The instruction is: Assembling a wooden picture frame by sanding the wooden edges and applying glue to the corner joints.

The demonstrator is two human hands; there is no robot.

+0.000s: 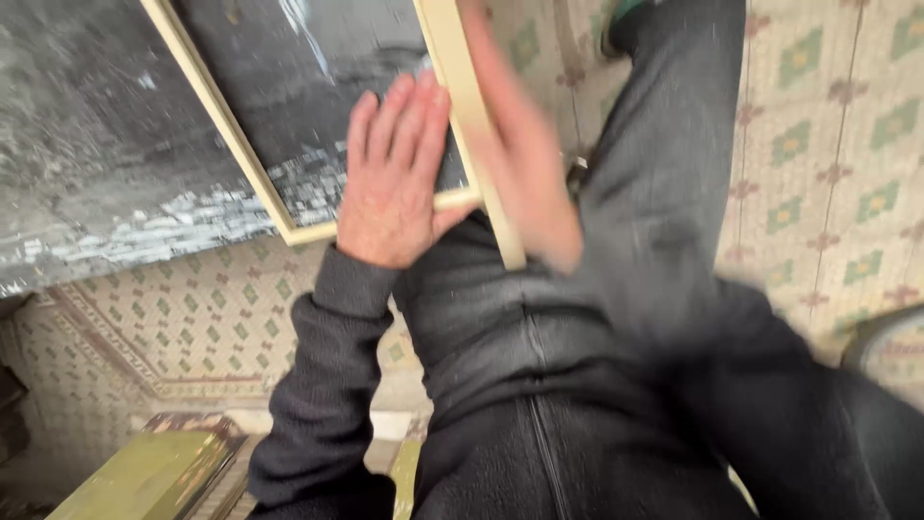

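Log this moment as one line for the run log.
left hand: flat on wooden frame corner | right hand: blurred, against frame's right edge | frame: on dark panel | floor: patterned tiles

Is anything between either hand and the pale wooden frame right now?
Nothing visible. The left hand lies flat on the dark panel at the wooden frame corner; the blurred right hand is against the frame's side rail.

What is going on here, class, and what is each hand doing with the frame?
A person in a dark zip jacket handles a pale wooden frame set against a dark, paint-streaked panel. The left hand lies flat, fingers together, over the frame's lower corner. The right hand, blurred by motion, is against the frame's right-hand strip. Patterned floor tiles lie underneath.
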